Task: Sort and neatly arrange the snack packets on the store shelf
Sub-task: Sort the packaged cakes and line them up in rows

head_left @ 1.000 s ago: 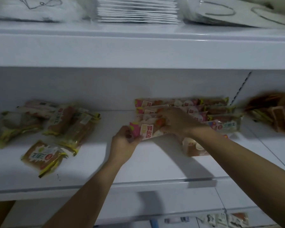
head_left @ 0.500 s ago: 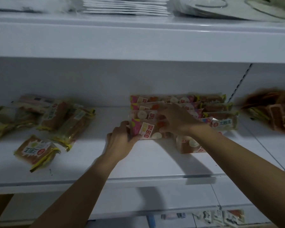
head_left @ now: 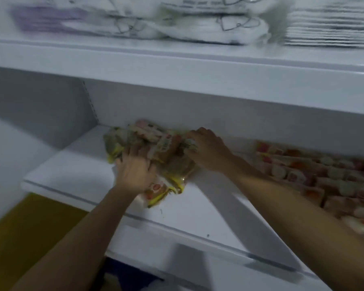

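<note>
A loose heap of yellow-edged snack packets (head_left: 170, 164) lies at the left end of the white shelf (head_left: 198, 206). My left hand (head_left: 135, 171) lies on the near side of the heap, fingers spread over the packets. My right hand (head_left: 208, 150) is on the heap's right side, fingers curled into the packets at the back. A tidy block of pink and white packets (head_left: 315, 175) fills the shelf to the right, beyond my right forearm. The picture is blurred by motion.
The upper shelf (head_left: 177, 66) overhangs close above and carries white wrapped goods (head_left: 198, 28). A side wall with a slotted upright (head_left: 90, 101) bounds the shelf on the left. A yellow surface (head_left: 29, 232) shows below left.
Both hands have left the pink and white packets and moved left onto the yellow-edged heap. The view has swung left with them.
</note>
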A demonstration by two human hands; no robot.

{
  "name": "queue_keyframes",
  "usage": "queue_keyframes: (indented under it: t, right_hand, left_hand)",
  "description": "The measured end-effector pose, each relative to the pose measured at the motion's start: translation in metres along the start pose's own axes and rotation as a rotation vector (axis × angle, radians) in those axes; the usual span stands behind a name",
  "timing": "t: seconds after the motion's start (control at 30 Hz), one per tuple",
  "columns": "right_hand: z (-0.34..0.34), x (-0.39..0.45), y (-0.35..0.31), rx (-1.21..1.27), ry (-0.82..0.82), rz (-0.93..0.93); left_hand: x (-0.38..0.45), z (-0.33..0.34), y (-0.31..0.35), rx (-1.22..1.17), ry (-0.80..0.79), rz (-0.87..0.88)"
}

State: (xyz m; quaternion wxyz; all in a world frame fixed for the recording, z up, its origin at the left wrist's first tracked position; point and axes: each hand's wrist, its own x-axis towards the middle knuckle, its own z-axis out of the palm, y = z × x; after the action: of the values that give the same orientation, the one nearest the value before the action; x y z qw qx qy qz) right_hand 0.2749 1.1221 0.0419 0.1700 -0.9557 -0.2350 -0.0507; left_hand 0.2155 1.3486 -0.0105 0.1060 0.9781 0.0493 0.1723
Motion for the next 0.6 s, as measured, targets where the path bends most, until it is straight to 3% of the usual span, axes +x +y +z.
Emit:
queue_keyframes:
  t: [0.2,0.33,0.43,0.53,0.6]
  right_hand:
    - [0.056,0.117,-0.066,-0.085,-0.093,0.023]
    - [0.091,0.167,-0.078,-0.081,-0.156,0.144]
    - [0.121,0.187,-0.073,-0.251,-0.176,0.168]
    - [0.129,0.187,-0.074,-0.395,-0.046,0.192]
    - [0.114,0.18,-0.082,-0.36,0.107,0.137]
  left_hand:
    - [0.009,0.01,-0.086,-0.189,-0.247,-0.145]
    - [0.007,0.019,-0.102,-0.347,-0.27,-0.153]
    - [0.012,0.021,-0.112,-0.476,-0.306,-0.15]
    - [0.017,0.01,-0.118,-0.584,-0.299,-0.158]
    - [0.023,-0.002,-0.113,-0.664,-0.202,-0.137]
